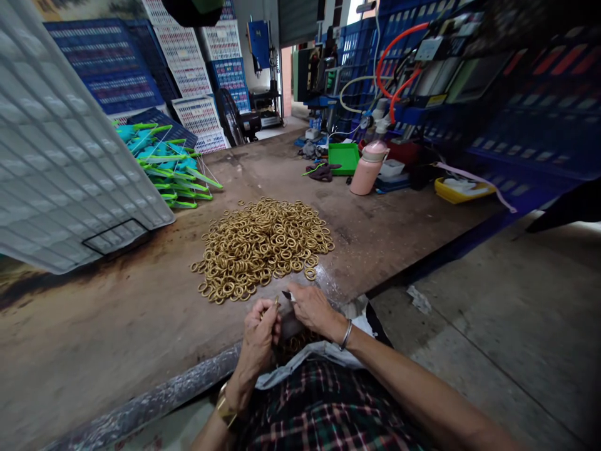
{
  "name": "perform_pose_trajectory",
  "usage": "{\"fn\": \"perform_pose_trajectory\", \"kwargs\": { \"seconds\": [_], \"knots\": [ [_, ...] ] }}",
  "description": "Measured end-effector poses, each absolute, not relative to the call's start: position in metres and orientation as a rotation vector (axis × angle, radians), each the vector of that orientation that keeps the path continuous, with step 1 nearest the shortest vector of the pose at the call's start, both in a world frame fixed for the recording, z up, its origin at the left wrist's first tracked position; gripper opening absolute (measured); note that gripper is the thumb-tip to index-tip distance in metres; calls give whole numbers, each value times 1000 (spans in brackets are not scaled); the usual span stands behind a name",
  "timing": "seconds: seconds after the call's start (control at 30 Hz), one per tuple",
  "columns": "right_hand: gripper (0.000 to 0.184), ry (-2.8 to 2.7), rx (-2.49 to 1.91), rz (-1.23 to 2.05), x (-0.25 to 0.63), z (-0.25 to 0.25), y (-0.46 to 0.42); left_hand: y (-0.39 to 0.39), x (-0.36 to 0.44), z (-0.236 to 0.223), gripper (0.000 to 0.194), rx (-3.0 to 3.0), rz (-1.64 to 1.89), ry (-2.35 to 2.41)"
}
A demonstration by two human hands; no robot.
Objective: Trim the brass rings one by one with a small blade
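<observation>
The person's left hand (257, 338), fingers curled in, pinched a gold-coloured ring (277, 302) above the open white sack (287, 368), while the right hand (313, 308), closed around a small dark-tipped tool (287, 295), hovered just beside it, near the heap of rings (265, 247) on the worktable (188, 332).

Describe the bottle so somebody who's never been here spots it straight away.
Find the brown table and look past the gold ring pile, towards the right. By the shallow green tray stands the bottle, upright, with a pink body. Its height and colour set it apart from that tray.
</observation>
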State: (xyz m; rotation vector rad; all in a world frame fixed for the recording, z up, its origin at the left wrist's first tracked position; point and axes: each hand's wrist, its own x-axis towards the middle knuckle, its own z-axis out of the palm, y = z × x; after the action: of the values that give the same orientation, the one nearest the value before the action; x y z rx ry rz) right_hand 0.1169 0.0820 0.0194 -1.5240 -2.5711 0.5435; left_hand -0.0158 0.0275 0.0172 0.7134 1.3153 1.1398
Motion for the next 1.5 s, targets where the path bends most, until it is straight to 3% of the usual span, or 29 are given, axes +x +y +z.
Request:
{"fn": "perform_pose_trajectory", "kwargs": {
  "seconds": [0.43, 0.63, 0.8, 1.0, 1.27, 1.5],
  "knots": [
    [27, -2657, -1536, 545, 108, 22, 73, 22, -19, 15, 29, 814, 1114, 1335],
    [26, -2541, -1734, 390, 141, 26, 80, 2, -17, 37, 27, 788, 860, 1119],
    [22, -2705, -1390, 652, 180, 8, 43, -18, -23, 26, 27, 589, 703, 1096],
    [19, -2622, -1481, 927, 200, -37, 6, -34, -29, 2, 22, 299, 691, 1081],
    [18, -2670, -1379, 1017, 210, -39, -9, -18, 13, -20, 11, 33, 747, 1163],
    [18, -2595, -1393, 975, 212, -45, -10, -7, 35, -27, 23, 649, 785, 1241]
  ]
}}
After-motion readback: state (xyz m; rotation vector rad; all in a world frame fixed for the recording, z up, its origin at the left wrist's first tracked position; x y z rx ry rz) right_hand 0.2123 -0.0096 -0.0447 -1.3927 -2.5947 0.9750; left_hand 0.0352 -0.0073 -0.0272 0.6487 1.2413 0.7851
